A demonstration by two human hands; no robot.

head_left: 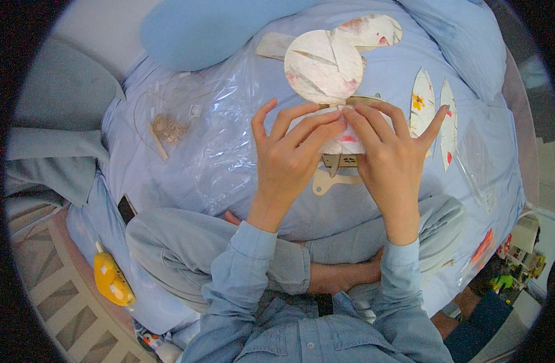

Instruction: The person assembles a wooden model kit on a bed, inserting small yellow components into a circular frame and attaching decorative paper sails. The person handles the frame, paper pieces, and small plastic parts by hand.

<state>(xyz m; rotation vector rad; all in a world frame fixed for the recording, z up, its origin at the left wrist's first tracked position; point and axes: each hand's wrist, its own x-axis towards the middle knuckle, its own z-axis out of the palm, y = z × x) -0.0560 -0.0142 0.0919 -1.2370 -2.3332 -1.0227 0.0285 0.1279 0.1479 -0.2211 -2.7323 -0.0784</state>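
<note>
Disc [324, 66]: matt paper, creased | sheet [223, 145]: glossy clear plastic, wrinkled | bedcover [380, 199]: soft matt cloth | twine [168, 128]: rough fibre

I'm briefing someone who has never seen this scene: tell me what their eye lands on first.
First, the left hand and right hand at centre, fingertips pressed together on a pale paper piece. Just above it sits a round paper disc with faint floral print. To the right, two leaf-shaped floral cut-outs lie on the light blue bedsheet.

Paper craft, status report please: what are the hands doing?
Left hand, right hand both pinching the paper craft. Petal cutouts lie right. Nothing blocking.
</note>
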